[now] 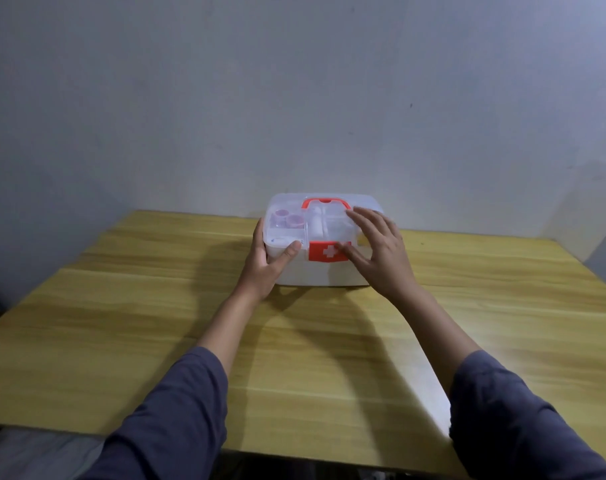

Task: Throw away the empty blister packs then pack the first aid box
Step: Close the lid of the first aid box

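Observation:
A white first aid box [315,271] with a clear lid, a red handle [324,201] and a red cross latch [324,251] stands at the far middle of the wooden table [156,323], lid down. Through the lid I see pale round items and a white roll. My left hand [267,265] grips the box's front left corner, thumb on the lid's edge. My right hand [377,251] lies with spread fingers over the lid's right part, fingertips by the latch. No blister packs are in view.
A plain grey wall [294,98] rises right behind the box. The table's near edge runs along the bottom, with a pale surface [35,455] below it at the lower left. Both forearms wear dark blue sleeves.

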{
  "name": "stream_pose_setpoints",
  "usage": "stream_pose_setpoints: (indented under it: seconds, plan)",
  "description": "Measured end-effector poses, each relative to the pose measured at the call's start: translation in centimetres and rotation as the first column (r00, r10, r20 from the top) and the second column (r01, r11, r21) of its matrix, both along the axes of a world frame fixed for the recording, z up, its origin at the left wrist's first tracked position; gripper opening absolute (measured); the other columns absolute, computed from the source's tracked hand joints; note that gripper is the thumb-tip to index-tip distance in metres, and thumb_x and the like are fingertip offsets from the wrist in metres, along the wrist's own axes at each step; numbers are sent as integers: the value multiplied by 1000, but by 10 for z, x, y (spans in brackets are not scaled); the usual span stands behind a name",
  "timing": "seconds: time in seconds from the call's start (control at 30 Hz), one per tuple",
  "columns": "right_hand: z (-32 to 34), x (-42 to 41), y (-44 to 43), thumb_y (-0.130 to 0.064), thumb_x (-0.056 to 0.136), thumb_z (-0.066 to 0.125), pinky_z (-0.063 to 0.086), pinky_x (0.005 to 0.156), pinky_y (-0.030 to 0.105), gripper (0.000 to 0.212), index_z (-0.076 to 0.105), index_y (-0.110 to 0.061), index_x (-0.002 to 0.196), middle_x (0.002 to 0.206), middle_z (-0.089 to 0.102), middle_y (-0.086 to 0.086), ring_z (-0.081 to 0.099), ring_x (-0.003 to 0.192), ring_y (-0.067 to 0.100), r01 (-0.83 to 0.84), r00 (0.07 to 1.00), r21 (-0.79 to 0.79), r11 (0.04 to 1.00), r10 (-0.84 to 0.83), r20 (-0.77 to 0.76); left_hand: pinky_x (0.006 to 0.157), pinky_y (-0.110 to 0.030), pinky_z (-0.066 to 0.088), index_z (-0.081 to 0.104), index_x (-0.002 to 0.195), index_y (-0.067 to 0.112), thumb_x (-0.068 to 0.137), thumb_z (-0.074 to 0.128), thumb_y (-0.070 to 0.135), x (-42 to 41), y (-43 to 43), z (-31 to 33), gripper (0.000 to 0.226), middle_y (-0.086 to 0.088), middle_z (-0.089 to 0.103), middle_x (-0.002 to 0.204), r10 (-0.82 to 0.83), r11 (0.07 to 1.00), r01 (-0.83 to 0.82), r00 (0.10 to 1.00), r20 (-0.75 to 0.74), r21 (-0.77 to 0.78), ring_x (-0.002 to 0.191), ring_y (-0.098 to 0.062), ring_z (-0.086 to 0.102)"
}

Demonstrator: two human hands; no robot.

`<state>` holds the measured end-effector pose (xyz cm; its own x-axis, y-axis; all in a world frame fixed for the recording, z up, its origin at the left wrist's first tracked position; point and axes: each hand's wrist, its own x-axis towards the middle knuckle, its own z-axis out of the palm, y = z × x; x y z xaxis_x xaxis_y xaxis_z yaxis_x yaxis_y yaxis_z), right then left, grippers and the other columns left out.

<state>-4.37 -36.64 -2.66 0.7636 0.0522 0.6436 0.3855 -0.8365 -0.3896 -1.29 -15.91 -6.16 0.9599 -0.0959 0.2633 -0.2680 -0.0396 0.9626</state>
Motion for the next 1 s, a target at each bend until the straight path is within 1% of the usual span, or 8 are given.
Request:
stream_pose_setpoints:
  seconds: [0.13, 0.23, 0.3, 0.43, 0.73, 0.83, 0.93, 1.0]
  plan:
    - [5, -1, -9, -45, 85, 58, 23, 109, 26, 71, 25, -24, 145, 154, 23, 1, 18, 143, 17, 63, 968, 389, 919, 39, -248, 117, -42, 41, 31, 153, 26, 66, 73, 57, 3, -1, 0, 102, 6, 54, 144, -31, 999, 31, 999, -18, 18, 133, -11, 53]
    - [6, -2, -15, -45, 81, 64, 25, 108, 27, 81, 20, -25, 146, 154, 25, -2, 23, 142, 14, 74, 952, 559, 826, 109, -286, 118, -39, 39, 32, 148, 39, 67, 73, 59, 9, -4, 2, 93, 16, 52, 143, -63, 996, 65, 998, -26, 63, 133, -4, 50]
    - [6, -1, -21, -45, 79, 66, 28, 109, 30, 82, 22, -26, 145, 153, 29, -3, 27, 141, 15, 94, 952, 586, 805, 99, -289, 121, -38, 35, 28, 151, 40, 66, 72, 61, 13, -8, 4, 98, 17, 47, 148, -84, 992, 87, 996, -39, 86, 139, -5, 44]
    - [4, 6, -31, -45, 79, 67, 30, 110, 33, 82, 24, -25, 145, 152, 31, -3, 28, 140, 15, 113, 960, 602, 790, 71, -272, 124, -42, 28, 12, 160, 35, 61, 75, 74, 27, -17, 5, 124, 11, 32, 162, -110, 986, 119, 991, -81, 120, 150, -9, 31]
    - [2, 39, -64, -45, 79, 66, 29, 111, 35, 81, 23, -24, 145, 153, 28, -2, 26, 141, 16, 163, 961, 613, 773, 16, -275, 123, -40, 30, 15, 160, 31, 66, 72, 61, 72, -55, 8, 113, 7, 37, 159, -189, 974, 199, 977, -98, 111, 147, -13, 35]
    - [3, 48, -72, -43, 80, 66, 29, 109, 32, 80, 22, -24, 145, 153, 28, -2, 27, 140, 16, 170, 959, 612, 773, 13, -282, 119, -30, 31, 12, 160, 30, 73, 72, 56, 84, -65, 5, 109, 6, 34, 160, -181, 977, 192, 977, -111, 98, 147, -12, 33]
    - [0, 51, -72, -42, 80, 66, 29, 109, 33, 81, 22, -25, 145, 153, 28, -1, 27, 140, 17, 153, 962, 625, 765, 29, -272, 104, -12, 36, 8, 161, 28, 85, 70, 44, 89, -66, 2, 99, 7, 32, 159, -166, 979, 177, 981, -103, 105, 143, -9, 33]
    - [2, 49, -72, -42, 80, 66, 29, 110, 35, 82, 20, -25, 146, 154, 27, 0, 26, 141, 18, 150, 960, 633, 760, 40, -276, 114, -22, 34, 6, 161, 29, 76, 70, 58, 88, -65, 4, 111, 6, 29, 163, -162, 977, 179, 977, -135, 120, 147, -12, 31]
